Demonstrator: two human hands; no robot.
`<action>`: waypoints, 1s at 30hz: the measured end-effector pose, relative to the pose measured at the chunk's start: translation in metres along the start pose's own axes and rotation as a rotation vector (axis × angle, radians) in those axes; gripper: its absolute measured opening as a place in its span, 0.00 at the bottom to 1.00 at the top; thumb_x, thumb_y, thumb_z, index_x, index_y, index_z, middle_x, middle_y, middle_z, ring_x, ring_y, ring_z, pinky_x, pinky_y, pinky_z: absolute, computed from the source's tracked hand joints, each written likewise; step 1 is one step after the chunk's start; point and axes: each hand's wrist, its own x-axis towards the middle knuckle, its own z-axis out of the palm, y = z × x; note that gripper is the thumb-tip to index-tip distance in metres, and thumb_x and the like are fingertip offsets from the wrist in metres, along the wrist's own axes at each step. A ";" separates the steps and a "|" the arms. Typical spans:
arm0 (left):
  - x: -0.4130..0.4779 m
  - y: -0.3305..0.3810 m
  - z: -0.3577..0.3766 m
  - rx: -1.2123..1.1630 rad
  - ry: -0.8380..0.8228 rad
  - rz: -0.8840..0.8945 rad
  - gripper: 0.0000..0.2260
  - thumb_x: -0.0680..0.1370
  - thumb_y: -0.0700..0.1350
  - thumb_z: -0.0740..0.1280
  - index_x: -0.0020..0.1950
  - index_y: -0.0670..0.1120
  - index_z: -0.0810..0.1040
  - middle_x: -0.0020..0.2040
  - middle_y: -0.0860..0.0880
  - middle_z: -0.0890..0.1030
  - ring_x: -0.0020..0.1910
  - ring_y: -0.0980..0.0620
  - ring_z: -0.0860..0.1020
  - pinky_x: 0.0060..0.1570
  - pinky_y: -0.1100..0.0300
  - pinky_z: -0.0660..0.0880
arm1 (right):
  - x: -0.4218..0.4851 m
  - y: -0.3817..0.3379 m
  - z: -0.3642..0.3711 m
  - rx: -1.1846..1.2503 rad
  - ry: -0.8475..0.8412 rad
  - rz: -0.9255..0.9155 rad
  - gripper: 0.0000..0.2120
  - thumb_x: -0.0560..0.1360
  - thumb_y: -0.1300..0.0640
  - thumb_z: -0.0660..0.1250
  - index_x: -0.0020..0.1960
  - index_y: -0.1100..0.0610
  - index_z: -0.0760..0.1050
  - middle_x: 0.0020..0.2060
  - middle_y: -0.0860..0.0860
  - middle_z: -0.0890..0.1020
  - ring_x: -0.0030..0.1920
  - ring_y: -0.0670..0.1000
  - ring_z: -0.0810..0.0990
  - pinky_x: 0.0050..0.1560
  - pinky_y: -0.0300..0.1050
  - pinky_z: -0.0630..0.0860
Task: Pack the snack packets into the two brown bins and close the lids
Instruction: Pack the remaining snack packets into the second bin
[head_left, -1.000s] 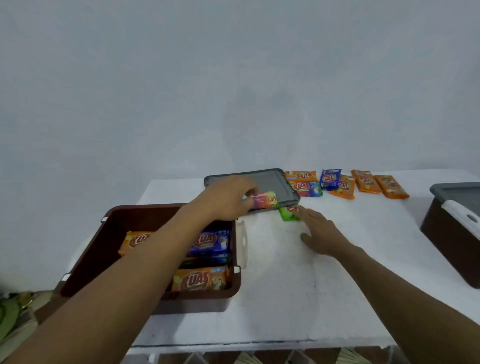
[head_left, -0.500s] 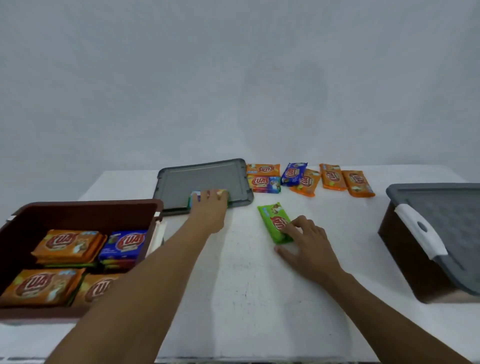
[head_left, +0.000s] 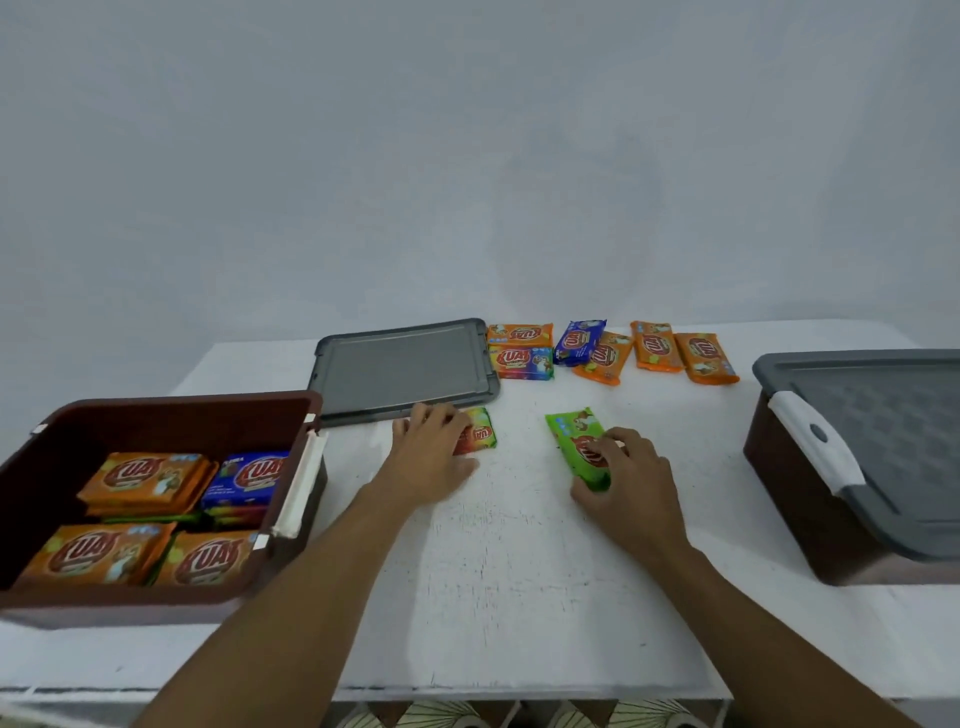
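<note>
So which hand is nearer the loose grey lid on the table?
Left. The left hand rests on a red packet at the near edge of the grey lid; the right hand grips the green packet, farther right.

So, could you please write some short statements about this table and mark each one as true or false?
1. The left bin is open and holds packets. True.
2. The right bin has no lid. False: a grey lid covers it.
3. The right hand touches the green packet. True.
4. The left hand is inside the left bin. False: it rests on a red packet on the table.
5. Six loose packets lie at the back of the table. True.
</note>
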 end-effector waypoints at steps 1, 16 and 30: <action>0.000 -0.001 -0.002 0.021 -0.015 0.015 0.22 0.78 0.56 0.64 0.71 0.53 0.65 0.70 0.51 0.67 0.70 0.48 0.61 0.68 0.48 0.58 | -0.002 -0.001 -0.001 0.028 -0.009 0.026 0.31 0.72 0.39 0.67 0.70 0.54 0.70 0.71 0.50 0.67 0.66 0.51 0.69 0.63 0.47 0.71; 0.018 0.010 -0.037 -0.331 -0.209 -0.132 0.15 0.83 0.52 0.57 0.60 0.45 0.76 0.59 0.45 0.80 0.47 0.53 0.79 0.42 0.63 0.77 | -0.006 0.021 -0.038 -0.170 -0.371 -0.222 0.26 0.79 0.45 0.61 0.76 0.43 0.60 0.74 0.46 0.61 0.72 0.51 0.57 0.69 0.54 0.60; 0.015 0.028 -0.061 -0.770 -0.218 -0.187 0.14 0.76 0.38 0.70 0.59 0.48 0.72 0.62 0.47 0.77 0.51 0.50 0.80 0.45 0.55 0.81 | 0.018 0.012 -0.053 0.044 -0.510 -0.047 0.27 0.73 0.47 0.71 0.69 0.48 0.66 0.62 0.50 0.76 0.55 0.50 0.77 0.51 0.42 0.80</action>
